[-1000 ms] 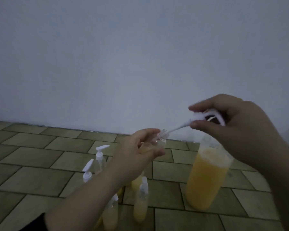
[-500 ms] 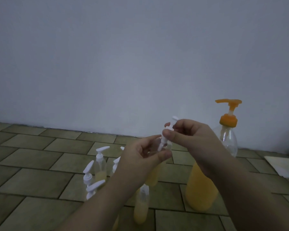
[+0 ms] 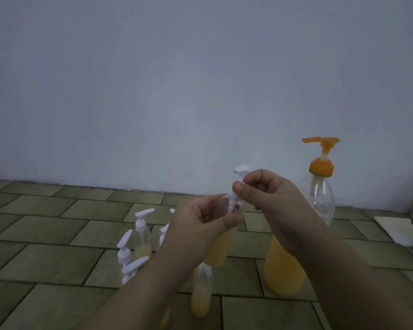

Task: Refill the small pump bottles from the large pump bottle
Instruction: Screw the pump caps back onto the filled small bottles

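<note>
My left hand [image 3: 200, 225] grips a small clear bottle [image 3: 218, 251] holding yellow liquid, lifted above the floor. My right hand [image 3: 270, 198] pinches the white pump head [image 3: 239, 179] at that bottle's neck, its tube down inside the bottle. The large pump bottle [image 3: 303, 234] with an orange pump stands on the floor to the right, partly behind my right arm, about half full of orange-yellow liquid. Several small pump bottles [image 3: 142, 236] with white pumps stand on the tiles below my left arm; another small bottle [image 3: 202, 294] stands nearer to me.
The floor is of olive tiles [image 3: 45, 234] and meets a plain pale wall [image 3: 177, 79] behind. A white cloth or paper [image 3: 398, 229] lies on the tiles at the far right.
My right hand has brought the white pump from up and to the right down to the small bottle's neck, with the tube now inside. The large bottle's orange pump has come into view.
</note>
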Motion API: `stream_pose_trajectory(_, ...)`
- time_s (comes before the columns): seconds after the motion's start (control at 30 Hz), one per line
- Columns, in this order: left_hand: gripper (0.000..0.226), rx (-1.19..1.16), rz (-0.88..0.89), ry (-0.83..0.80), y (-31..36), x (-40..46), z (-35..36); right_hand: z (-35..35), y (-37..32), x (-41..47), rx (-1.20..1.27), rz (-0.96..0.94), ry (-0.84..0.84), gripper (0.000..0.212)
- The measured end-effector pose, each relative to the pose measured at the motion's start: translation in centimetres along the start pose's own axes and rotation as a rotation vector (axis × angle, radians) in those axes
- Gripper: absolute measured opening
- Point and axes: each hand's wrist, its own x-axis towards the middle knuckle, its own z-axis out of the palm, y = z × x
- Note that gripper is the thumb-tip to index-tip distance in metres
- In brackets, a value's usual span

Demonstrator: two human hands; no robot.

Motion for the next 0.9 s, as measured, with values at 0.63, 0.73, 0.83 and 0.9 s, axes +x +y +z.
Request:
stream_pose_trajectory(0.63, 0.032, 0.062, -0.027, -0.075, 0.0, 0.2, -0.2, -0.3, 0.0, -0.5, 0.087, 0.026, -0.085, 0.032)
stream_pose_trajectory(0.73, 0.017, 0.155, -0.014, -0.055, -0.1, 0.2, 0.2, 0.0, 0.6, -0.4, 0.107, 0.014, -0.011, 0.021)
stream_pose_trajectory(0.83, 0.018, 0.258, 0.045, -0.007, -0.5, 0.2, 0.7, 0.4, 1.2, -0.3, 0.108, -0.008, 0.097, 0.021)
stream_pose_trajectory(0.9, 0.022, 0.273, 0.069, 0.008, -0.5, 0.3, 0.9, 0.5, 1.4, -0.3, 0.100, -0.034, 0.131, 0.018)
